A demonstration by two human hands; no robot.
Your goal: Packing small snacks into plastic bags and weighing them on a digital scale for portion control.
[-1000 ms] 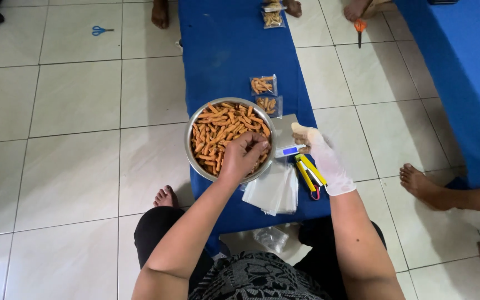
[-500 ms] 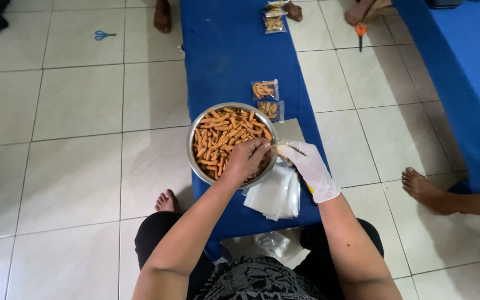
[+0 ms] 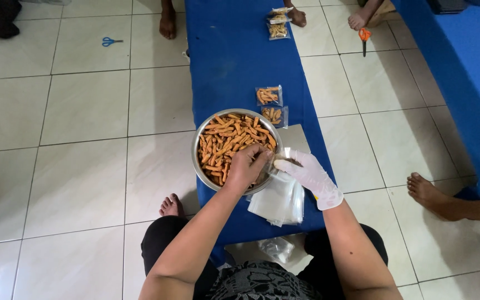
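So the metal bowl (image 3: 234, 149) of orange snack sticks (image 3: 226, 141) sat on the blue tabletop (image 3: 240, 61) right in front of the person, close enough for both hands to work over its near right rim. The bare left hand (image 3: 245, 168) was curled, fingers (image 3: 258, 158) pinched round a few sticks. The gloved right hand (image 3: 306, 173) gripped a small clear bag (image 3: 282, 161) by its mouth, touching the left. Spare bags (image 3: 279, 200) lay stacked just below, two filled packets (image 3: 270, 104) further off.
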